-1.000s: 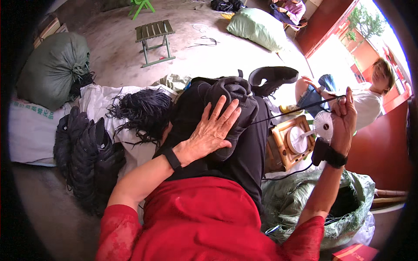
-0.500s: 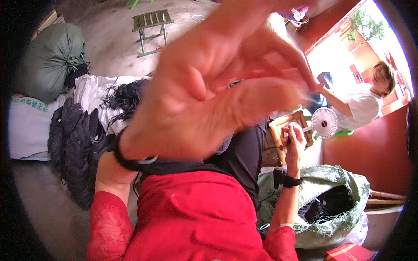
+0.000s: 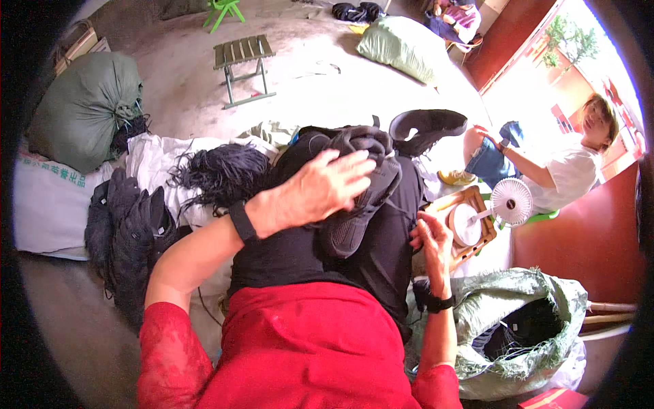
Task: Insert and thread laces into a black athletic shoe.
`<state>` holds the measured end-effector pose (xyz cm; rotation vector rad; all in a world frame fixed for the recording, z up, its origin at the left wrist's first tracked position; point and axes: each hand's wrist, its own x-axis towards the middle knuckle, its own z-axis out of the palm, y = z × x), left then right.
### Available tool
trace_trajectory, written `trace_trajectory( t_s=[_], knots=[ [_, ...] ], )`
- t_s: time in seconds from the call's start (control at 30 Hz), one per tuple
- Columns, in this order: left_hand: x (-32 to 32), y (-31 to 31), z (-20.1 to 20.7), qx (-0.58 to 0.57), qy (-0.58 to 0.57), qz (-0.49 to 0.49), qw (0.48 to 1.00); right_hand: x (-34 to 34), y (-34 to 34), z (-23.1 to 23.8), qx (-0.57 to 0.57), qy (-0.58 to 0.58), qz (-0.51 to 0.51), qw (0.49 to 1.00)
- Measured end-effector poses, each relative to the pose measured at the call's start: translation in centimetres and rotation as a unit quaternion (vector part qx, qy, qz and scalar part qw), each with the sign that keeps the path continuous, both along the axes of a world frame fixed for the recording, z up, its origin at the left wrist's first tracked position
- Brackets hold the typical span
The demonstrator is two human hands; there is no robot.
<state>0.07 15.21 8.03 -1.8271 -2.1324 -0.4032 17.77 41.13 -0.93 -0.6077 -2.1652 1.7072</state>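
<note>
A black shoe (image 3: 346,235) lies across my lap on my black trousers, its toe toward me. My left hand (image 3: 320,189) is over its upper, fingers stretched and slightly apart, smeared a little by motion. Beside my right thigh is my right hand (image 3: 433,242), its fingers bent together; whatever is in them, if anything, is too small to make out. A thin dark strand runs from the shoe's side toward that hand. Past my knees sits another black shoe piece (image 3: 426,131), its opening showing. On white cloth to the left rests a bundle of black laces (image 3: 221,174).
Stacked black shoe uppers (image 3: 126,235) stand at the left, near a stuffed green sack (image 3: 85,109). To the right are a small white fan (image 3: 510,201) on a bamboo stool (image 3: 455,198), an open woven sack (image 3: 565,293) and a seated person (image 3: 562,163). Farther off stands a folding stool (image 3: 243,53).
My left hand has dropped from close before the camera onto the shoe on my lap, uncovering it. My right hand has shifted slightly left and down, away from the fan's base.
</note>
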Motion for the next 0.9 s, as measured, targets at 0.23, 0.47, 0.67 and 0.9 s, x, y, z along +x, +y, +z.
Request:
trace_trajectory(
  t_s=[0.23, 0.47, 0.67, 0.9],
  knots=[
    [-1.6, -1.3, -0.9, 0.008, 0.221, -0.035, 0.975, -0.7, 0.0, 0.7, -0.046, 0.003, 0.035, 0.998],
    [-0.5, 2.1, 1.7, -0.113, 0.212, -0.045, 0.97, -5.3, 20.2, 10.2, -0.35, 0.287, 0.023, 0.891],
    [-2.9, 1.8, -2.0, -0.008, 0.119, -0.113, 0.986, -5.1, 20.2, 10.6, -0.279, 0.273, -0.122, 0.913],
    [-5.2, 3.9, -5.6, -0.05, 0.021, -0.072, 0.996, -1.2, 2.6, 3.6, -0.141, 0.05, -0.026, 0.988]
  ],
)
